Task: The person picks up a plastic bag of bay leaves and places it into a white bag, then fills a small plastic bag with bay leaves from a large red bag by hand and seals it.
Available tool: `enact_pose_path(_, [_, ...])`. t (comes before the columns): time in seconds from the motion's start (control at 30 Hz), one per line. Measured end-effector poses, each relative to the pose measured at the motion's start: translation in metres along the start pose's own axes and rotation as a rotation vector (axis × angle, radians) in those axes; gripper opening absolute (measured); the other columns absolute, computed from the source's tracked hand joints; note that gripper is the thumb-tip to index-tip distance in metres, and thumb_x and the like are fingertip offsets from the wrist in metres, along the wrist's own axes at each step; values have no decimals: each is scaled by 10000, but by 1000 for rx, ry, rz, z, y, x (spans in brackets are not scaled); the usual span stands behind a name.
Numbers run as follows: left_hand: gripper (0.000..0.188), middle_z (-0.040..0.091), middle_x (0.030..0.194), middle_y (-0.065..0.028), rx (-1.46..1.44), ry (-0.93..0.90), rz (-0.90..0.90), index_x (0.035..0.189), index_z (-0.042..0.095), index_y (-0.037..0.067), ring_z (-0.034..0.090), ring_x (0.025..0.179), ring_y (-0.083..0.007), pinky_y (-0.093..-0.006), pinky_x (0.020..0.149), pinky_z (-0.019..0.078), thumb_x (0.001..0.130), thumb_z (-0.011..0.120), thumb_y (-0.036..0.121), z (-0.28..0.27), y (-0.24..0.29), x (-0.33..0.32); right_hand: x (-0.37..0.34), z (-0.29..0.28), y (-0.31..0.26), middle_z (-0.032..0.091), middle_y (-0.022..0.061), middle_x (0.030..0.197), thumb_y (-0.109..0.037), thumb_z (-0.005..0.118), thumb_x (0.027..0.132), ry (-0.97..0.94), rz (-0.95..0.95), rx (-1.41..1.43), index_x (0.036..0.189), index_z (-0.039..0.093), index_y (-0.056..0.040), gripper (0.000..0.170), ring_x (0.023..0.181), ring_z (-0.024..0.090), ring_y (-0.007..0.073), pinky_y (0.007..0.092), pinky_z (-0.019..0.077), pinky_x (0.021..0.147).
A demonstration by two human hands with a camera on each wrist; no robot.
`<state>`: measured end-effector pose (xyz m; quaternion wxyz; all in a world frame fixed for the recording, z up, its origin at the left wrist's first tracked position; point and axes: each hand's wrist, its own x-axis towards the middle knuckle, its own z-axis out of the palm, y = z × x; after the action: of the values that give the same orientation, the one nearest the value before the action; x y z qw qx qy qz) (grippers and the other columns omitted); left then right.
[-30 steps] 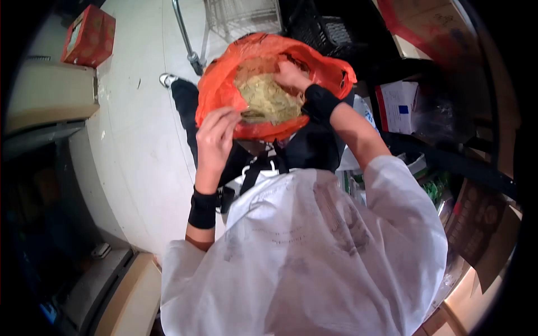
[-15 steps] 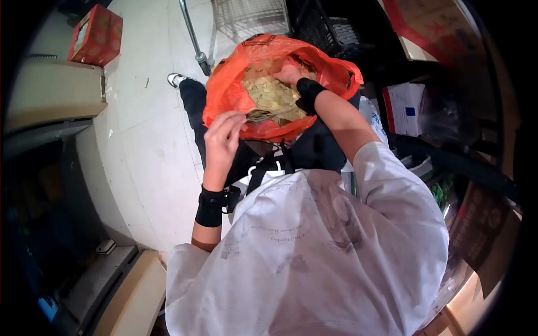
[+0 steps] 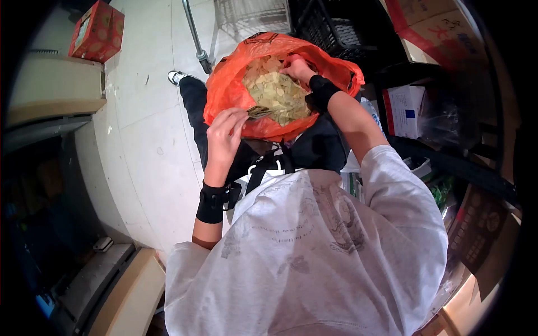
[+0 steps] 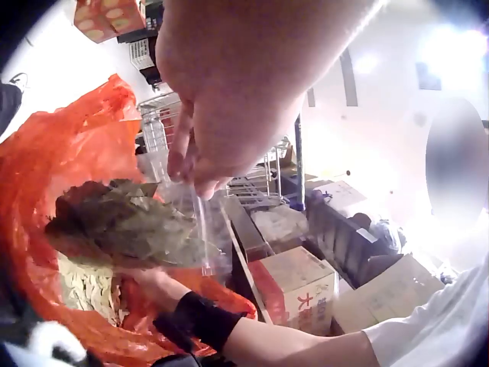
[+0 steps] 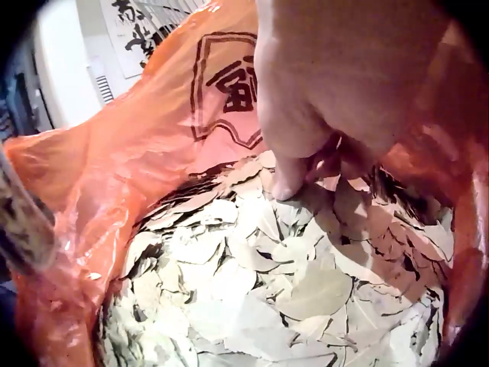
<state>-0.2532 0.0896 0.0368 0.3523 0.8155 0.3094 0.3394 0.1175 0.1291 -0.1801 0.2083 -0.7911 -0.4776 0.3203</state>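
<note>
A large orange plastic bag [image 3: 223,89] stands wide at the mouth between the person's legs, full of dried leaves [image 5: 306,290] like bay leaves. At its near left rim the left hand [image 3: 225,133] pinches the edge of a small clear plastic bag [image 4: 206,241]. Darker green-brown leaves fill that clear bag, which hangs over the orange one. Deep inside the orange bag, the right hand [image 3: 298,69] reaches to the far right part of the heap. Its fingers are curled down among the leaves and pinch at them; the fingertips are partly hidden.
A red box [image 3: 98,31] sits on the floor at the far left. Behind the orange bag are a metal pole [image 3: 194,36] and a black crate [image 3: 330,33]. Cardboard boxes [image 3: 443,28] and shelving line the right side.
The right hand has shifted within the orange bag, going lower into the leaves and then back toward the far side. The left hand keeps its grip on the clear bag, which shows more.
</note>
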Motion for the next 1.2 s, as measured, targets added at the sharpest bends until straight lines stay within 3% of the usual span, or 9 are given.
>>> enact_pose_path(0.2, [131, 783, 1075, -142, 37, 22, -17, 1024, 780, -25, 763, 994, -298, -356, 886, 597, 897, 761, -51, -2, 1, 8, -46, -42, -42, 755, 175, 832, -162, 895, 848, 164, -131, -42, 1023, 785, 23, 277, 742, 728, 246, 389, 573, 719])
enact_pose_path(0.47, [111, 778, 1073, -147, -20, -34, -45, 1018, 765, -38, 759, 996, -303, -359, 888, 590, 907, 753, -33, 15, -21, 10, -122, -77, -81, 717, 181, 733, -226, 887, 879, 279, -105, 143, 1032, 752, 54, 346, 648, 705, 240, 387, 548, 638])
enact_pose_path(0.53, [106, 773, 1067, -155, 1, -44, -53, 1012, 759, -41, 756, 993, -314, -367, 885, 586, 908, 757, -22, 17, -22, 10, -139, -81, -88, 685, 114, 701, -216, 875, 894, 338, -160, 127, 1037, 764, 33, 307, 597, 616, 172, 346, 503, 602])
enact_pose_path(0.63, [103, 768, 1056, -161, -16, -48, -67, 1006, 754, -41, 753, 988, -325, -372, 875, 583, 907, 761, -13, 18, -20, 12, -171, -92, -116, 584, -70, 728, -167, 848, 936, 327, -136, 525, 1020, 789, 8, 203, 638, 419, 11, 223, 358, 578])
enact_pose_path(0.77, [101, 766, 1049, -163, -7, -58, -54, 999, 750, -42, 753, 973, -329, -373, 866, 582, 905, 764, -10, 19, -20, 17, -196, -78, -148, 631, -86, 788, -101, 818, 969, 290, -158, 1004, 1031, 784, 10, 132, 682, 465, -8, 200, 367, 614])
enact_pose_path(0.9, [99, 767, 1042, -163, -12, -58, -49, 989, 748, -46, 754, 952, -330, -374, 859, 582, 902, 770, -7, 21, -21, 22, -204, -43, -166, 680, -62, 869, -58, 826, 953, 323, -199, 1178, 1082, 781, 12, 154, 737, 526, -2, 193, 402, 654])
enact_pose_path(1.07, [106, 767, 1035, -162, -12, -48, -59, 984, 749, -48, 755, 955, -328, -379, 858, 582, 898, 781, 5, 20, -20, 23, -203, -23, -165, 701, -21, 926, -39, 848, 916, 346, -234, 1123, 1078, 786, 24, 185, 800, 561, 39, 219, 439, 698])
enact_pose_path(1.13, [114, 766, 1036, -164, -8, -43, -39, 987, 753, -46, 754, 964, -327, -382, 860, 582, 896, 788, 12, 20, -22, 23, -202, -23, -161, 730, 29, 939, -39, 867, 867, 451, -373, 697, 1027, 792, 10, 184, 889, 622, 122, 283, 487, 778])
enact_pose_path(1.2, [116, 766, 1037, -166, -5, -46, -44, 990, 754, -46, 754, 969, -329, -384, 863, 582, 895, 789, 13, 19, -21, 24, -203, -29, -159, 740, 51, 963, -51, 874, 848, 460, -457, 574, 1006, 794, -2, 184, 935, 638, 168, 312, 496, 815])
